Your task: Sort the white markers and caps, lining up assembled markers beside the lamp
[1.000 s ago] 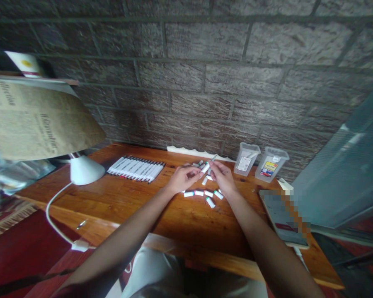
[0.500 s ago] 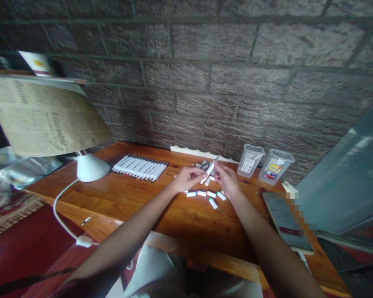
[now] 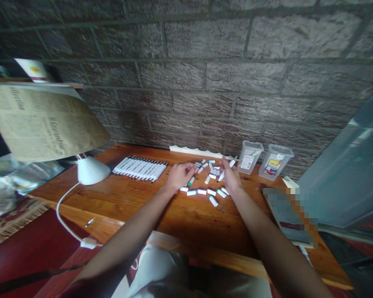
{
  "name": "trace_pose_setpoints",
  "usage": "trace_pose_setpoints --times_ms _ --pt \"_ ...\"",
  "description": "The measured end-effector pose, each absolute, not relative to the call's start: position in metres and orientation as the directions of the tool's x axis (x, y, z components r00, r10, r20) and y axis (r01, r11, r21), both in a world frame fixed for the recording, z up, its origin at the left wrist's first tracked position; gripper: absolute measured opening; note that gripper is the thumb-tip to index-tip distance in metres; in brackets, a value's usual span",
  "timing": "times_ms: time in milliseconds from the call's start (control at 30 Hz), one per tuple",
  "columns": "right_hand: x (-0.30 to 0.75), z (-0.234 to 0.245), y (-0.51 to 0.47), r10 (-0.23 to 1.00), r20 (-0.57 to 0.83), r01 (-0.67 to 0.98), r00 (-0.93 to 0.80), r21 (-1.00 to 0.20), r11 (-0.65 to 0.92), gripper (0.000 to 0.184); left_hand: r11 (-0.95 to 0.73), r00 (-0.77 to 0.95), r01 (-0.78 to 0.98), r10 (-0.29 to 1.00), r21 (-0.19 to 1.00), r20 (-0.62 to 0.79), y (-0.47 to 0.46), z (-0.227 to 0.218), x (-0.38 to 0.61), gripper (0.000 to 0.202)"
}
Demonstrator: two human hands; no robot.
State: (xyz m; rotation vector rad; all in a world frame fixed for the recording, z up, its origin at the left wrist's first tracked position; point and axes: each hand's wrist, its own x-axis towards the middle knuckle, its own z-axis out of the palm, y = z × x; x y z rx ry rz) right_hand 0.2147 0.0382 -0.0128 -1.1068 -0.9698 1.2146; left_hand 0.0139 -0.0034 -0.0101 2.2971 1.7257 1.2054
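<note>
In the head view my right hand [image 3: 231, 177] is closed round a white marker [image 3: 232, 163] held at a slant, its grey end up and its dark tip down. My left hand [image 3: 179, 176] hovers over or rests among the caps at the left, fingers curled together; whatever they pinch is too small to make out. Several white marker caps [image 3: 207, 179] with coloured ends lie scattered between my hands. Below them runs a loose row of more caps [image 3: 202, 191], with one green-ended cap [image 3: 213, 201] nearer to me.
A neat row of capped white markers [image 3: 139, 169] lies left on the wooden table [image 3: 136, 207]. Two clear plastic containers [image 3: 250, 157] stand at the back right. A tablet [image 3: 294, 223] is at the right, a lamp [image 3: 91, 169] at the left. A white wavy strip [image 3: 199, 151] lies along the wall.
My hands have moved apart from round one marker. The right one has carried the marker rightward; the left stays over the caps. More scattered caps are now visible between them.
</note>
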Motion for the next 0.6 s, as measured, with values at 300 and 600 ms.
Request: trace_pose_setpoints --times_ms 300,600 --pt "0.211 -0.012 0.032 0.994 -0.003 -0.134 0.105 -0.991 0.011 0.051 -0.186 -0.018 0.933 0.829 0.307 0.559 0.002 -0.015 -0.002 0.023" --pt "0.211 -0.01 0.028 0.987 0.116 -0.008 0.107 -0.993 0.118 0.059 0.06 -0.149 0.953 0.946 0.297 0.288 0.0 -0.013 -0.005 0.032"
